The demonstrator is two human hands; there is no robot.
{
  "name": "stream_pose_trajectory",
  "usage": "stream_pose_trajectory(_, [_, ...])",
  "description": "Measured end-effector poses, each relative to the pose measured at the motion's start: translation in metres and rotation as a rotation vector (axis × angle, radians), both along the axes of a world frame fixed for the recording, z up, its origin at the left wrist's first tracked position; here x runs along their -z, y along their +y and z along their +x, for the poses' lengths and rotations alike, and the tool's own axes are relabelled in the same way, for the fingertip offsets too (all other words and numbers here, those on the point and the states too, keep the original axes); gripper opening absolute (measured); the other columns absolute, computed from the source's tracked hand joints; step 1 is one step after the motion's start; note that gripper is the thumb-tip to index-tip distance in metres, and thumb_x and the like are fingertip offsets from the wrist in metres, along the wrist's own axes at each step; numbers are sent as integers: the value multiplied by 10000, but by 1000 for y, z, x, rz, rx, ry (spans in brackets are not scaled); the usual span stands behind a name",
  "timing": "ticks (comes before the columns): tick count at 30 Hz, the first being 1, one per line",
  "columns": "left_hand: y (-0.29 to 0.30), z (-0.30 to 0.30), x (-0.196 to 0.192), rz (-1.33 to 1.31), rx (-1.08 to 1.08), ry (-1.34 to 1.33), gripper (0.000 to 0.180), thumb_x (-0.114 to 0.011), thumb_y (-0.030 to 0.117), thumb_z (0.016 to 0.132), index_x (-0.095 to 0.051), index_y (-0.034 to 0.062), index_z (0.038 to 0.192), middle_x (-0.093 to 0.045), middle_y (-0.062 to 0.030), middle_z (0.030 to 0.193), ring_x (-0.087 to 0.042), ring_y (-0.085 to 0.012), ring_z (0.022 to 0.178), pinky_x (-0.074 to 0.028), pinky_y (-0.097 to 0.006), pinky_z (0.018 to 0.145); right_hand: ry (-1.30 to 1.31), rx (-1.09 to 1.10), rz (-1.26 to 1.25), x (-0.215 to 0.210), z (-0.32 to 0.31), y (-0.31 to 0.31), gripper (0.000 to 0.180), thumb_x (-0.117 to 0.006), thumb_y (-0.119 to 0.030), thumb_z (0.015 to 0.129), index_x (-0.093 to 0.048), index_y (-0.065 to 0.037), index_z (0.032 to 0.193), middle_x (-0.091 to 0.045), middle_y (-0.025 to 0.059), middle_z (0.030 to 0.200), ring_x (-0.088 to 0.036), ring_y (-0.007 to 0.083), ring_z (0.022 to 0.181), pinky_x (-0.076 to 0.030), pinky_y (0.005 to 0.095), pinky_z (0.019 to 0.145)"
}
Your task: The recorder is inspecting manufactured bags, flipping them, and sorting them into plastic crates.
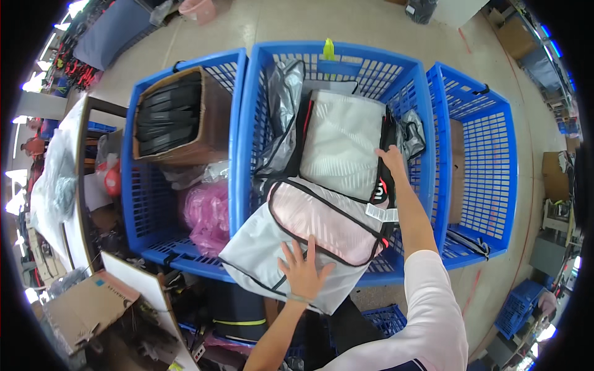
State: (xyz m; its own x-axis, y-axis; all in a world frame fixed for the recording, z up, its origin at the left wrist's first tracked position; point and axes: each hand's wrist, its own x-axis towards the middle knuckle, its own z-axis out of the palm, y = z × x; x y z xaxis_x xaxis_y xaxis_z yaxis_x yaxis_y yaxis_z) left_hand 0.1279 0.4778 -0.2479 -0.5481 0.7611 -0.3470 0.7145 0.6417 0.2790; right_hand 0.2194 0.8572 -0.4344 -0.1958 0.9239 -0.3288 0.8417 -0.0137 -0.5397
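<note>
A bag with a pale, see-through patterned front panel (344, 142), black sides and red accents lies in the middle blue basket (247, 123). Its lower part, a light grey flap (253, 247) with a pinkish mesh window (322, 219) and black piping, spreads over the basket's near rim. On this flap my left hand (304, 272) lies palm down, fingers spread. At the bag's right edge my right hand (393, 164) has its thumb on the panel; the other fingers curl over the black side, partly hidden. A white label (382, 213) sticks out below it.
The left basket (133, 204) holds a cardboard box (213, 117) of black items and pink plastic wrap (207, 216). Cardboard stands in the right basket (482, 161). Silvery wrapped bags (284, 99) flank the bag. A board and a carton (90, 309) stand at the lower left.
</note>
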Motion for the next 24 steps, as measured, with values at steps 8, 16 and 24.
stream_pose_trajectory(8, [17,18,53,-11,32,-21,839,-538,597,730,-295,109,1369,-400,-256,1262,-233,-469,1256,-127,-645,950,-243,123,40,45,-49,-8,427,-642,-428,696,-609,-49,889,-618,221,916,-595,395,861,-470,466,748])
stream_pose_trajectory(16, [16,34,53,-86,-41,22,853,-577,508,738,-229,71,1383,-415,-226,1235,-262,-430,1254,-177,-656,939,529,-428,259,-126,-68,-50,301,-667,-199,730,-455,1,653,-496,200,563,-512,349,515,-381,422,489])
stream_pose_trajectory(24, [69,9,57,91,-282,-477,450,-579,246,758,-502,79,1168,-525,-196,1157,-497,-354,1078,-388,-514,884,-183,-737,513,-88,13,62,321,-498,-202,834,-577,37,1033,-606,205,1016,-559,345,965,-426,388,841])
